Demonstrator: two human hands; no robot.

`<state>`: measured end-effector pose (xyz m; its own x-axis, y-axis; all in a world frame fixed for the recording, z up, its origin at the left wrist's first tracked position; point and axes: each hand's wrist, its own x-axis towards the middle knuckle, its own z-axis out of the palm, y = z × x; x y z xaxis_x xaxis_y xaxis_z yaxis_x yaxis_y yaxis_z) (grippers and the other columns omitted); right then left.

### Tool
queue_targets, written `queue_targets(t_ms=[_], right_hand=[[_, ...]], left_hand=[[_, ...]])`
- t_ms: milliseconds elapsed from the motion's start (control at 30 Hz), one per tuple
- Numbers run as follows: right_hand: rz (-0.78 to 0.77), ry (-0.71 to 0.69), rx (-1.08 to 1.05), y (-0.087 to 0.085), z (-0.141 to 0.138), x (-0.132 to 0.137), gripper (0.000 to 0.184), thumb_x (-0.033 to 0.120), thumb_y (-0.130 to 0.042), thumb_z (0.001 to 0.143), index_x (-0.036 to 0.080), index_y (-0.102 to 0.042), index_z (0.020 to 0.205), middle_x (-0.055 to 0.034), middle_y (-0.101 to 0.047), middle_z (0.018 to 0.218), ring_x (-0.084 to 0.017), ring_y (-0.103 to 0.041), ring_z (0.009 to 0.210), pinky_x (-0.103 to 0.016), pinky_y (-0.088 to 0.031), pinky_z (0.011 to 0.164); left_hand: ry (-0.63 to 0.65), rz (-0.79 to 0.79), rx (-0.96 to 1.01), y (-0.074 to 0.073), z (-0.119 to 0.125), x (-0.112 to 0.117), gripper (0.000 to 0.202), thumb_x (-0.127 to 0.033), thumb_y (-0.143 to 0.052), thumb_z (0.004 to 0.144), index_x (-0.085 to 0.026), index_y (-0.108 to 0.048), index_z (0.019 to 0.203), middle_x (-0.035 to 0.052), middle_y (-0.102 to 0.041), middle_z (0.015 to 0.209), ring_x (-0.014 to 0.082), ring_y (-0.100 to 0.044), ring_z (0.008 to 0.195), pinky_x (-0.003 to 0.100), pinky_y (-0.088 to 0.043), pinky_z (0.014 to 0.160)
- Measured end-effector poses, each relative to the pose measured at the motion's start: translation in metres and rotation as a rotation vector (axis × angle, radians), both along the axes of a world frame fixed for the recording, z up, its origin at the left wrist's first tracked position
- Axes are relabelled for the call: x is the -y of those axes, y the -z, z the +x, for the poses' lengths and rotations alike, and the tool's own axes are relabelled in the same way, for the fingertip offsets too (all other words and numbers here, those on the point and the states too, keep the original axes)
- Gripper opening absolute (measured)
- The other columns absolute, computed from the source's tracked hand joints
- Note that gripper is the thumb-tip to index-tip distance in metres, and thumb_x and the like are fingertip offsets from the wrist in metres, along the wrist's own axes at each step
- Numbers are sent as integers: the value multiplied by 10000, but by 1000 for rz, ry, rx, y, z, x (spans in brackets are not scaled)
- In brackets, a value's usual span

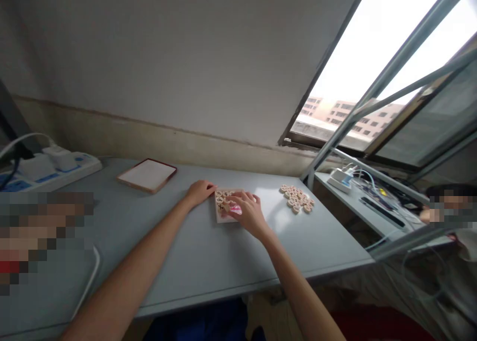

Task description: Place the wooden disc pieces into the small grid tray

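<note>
A small wooden tray (219, 217) holding several round wooden pieces lies on the grey table (194, 261). My left hand (199, 191) rests against the tray's left edge, fingers curled onto its far corner. My right hand (249, 213) lies over the tray's right half, fingers bent down onto the pieces; whether it pinches one is hidden. A loose heap of several round wooden pieces (297, 198) sits on the table to the right of my right hand.
A flat lid or board with a dark red rim (146, 175) lies at the back left. A white power strip (52, 168) with plugs sits far left. Right of the table, a lower shelf (372, 209) carries chargers and cables; another person is beyond it.
</note>
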<state>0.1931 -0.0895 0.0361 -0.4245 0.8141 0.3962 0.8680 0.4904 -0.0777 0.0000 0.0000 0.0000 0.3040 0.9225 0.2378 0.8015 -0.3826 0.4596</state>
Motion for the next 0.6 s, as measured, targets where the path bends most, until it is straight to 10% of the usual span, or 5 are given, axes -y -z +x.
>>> queue_targets(t_ms=[600], right_hand=[[93, 229, -5, 8, 2, 1, 201, 430, -483, 821, 295, -627, 862, -18, -588, 995, -213, -453, 936, -394, -226, 837]], left_hand=[[-18, 5, 3, -3, 0, 2, 442, -429, -344, 822, -156, -646, 648, 72, -646, 656, 144, -512, 557, 245, -235, 509]])
